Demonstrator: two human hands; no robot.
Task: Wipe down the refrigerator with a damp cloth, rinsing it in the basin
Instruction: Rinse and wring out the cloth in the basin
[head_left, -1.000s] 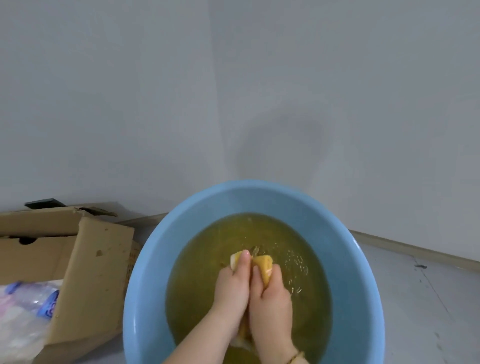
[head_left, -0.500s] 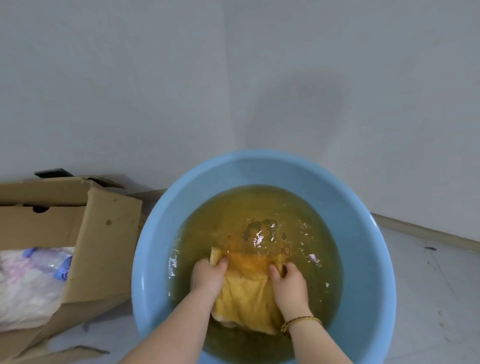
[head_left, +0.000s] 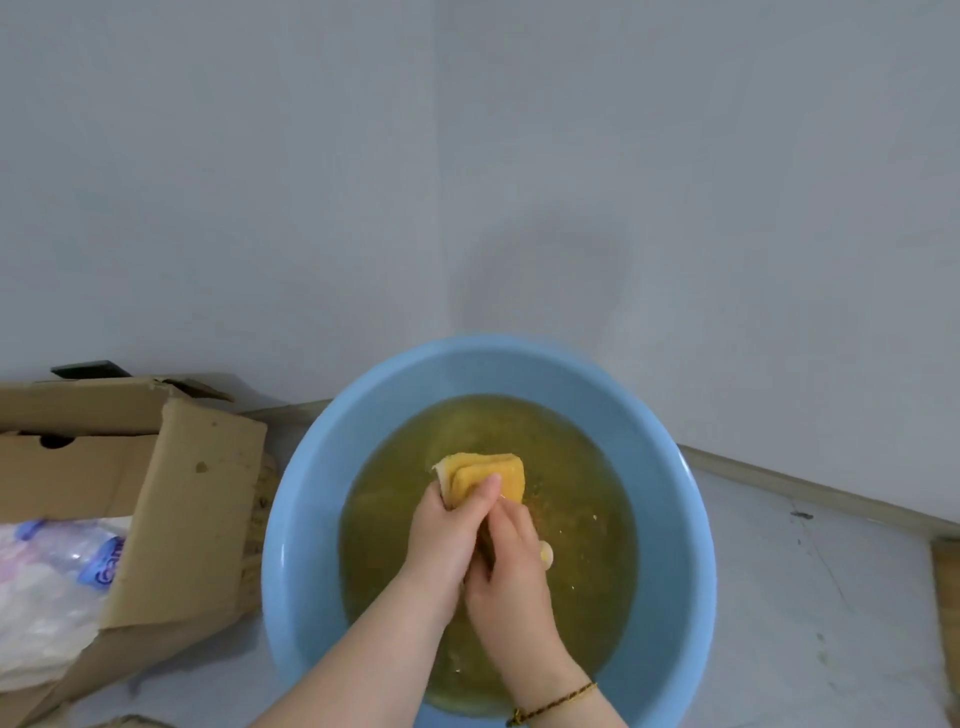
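Note:
A round blue basin (head_left: 311, 519) stands on the floor, holding murky yellowish water (head_left: 582, 519). Over the water both hands grip a folded yellow cloth (head_left: 493, 475). My left hand (head_left: 452, 530) wraps its fingers round the cloth's upper part, whose folded end sticks out beyond the fingers. My right hand (head_left: 511, 577) lies against the left one and clasps the lower part of the cloth, with a small bit showing at its right side. The refrigerator is not in view.
An open cardboard box (head_left: 192, 499) stands left of the basin, with a plastic bottle (head_left: 78, 556) and white bags inside. A grey wall corner rises right behind the basin. Bare grey floor (head_left: 810, 597) lies to the right, with a skirting strip along the wall.
The hands held the cloth spread apart in the water half a second ago. Now they have come together, bunching the folded cloth above the surface.

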